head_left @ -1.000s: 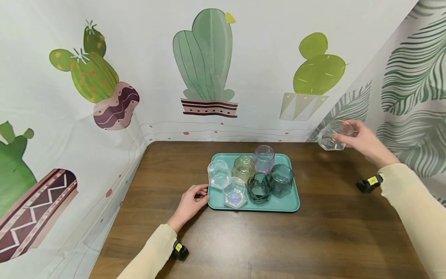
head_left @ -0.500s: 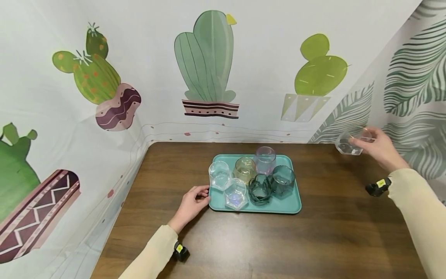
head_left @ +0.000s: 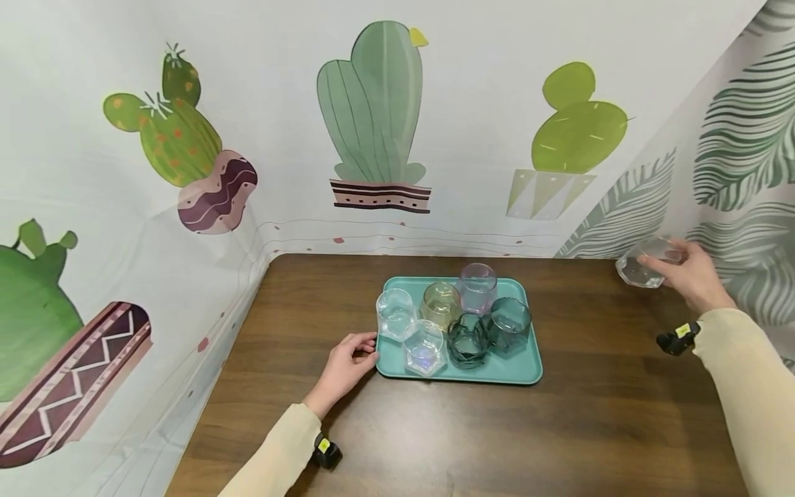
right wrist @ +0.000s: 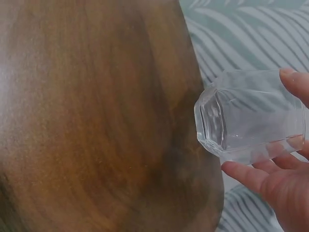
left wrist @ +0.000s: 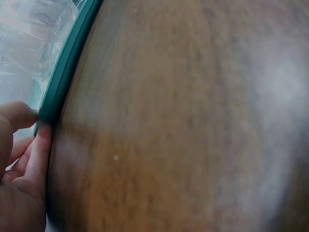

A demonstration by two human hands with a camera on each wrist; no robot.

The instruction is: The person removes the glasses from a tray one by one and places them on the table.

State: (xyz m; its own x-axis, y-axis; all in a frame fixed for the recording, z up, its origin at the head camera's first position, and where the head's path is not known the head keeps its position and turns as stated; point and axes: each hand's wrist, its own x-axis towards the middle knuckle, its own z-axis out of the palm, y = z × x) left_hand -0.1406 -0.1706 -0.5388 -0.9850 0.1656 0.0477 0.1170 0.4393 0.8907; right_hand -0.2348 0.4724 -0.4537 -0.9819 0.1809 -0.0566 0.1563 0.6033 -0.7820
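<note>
My right hand (head_left: 697, 277) grips a clear glass (head_left: 646, 262) with a faceted base, at the far right corner of the table. In the right wrist view the thumb lies on one side of the glass (right wrist: 256, 113) and the fingers on the other. At the left edge of the teal tray (head_left: 491, 373), my left hand (head_left: 344, 366) pinches the rim, as the left wrist view shows. On the tray stand two clear glasses, a front one (head_left: 425, 347) and a back one (head_left: 395, 314), an amber glass (head_left: 442, 306), a pinkish glass (head_left: 477, 288), a dark ribbed glass (head_left: 468, 340) and a smoky glass (head_left: 509, 323).
The brown wooden table (head_left: 472, 435) meets a white cloth backdrop (head_left: 466, 138) printed with cacti at the back and left. A leaf-patterned cloth (head_left: 745, 152) hangs at the right, close to my right hand.
My right hand has carried the clear glass to the right and lowered it a little. The left hand stays at the tray's edge, and the tray glasses keep their places.
</note>
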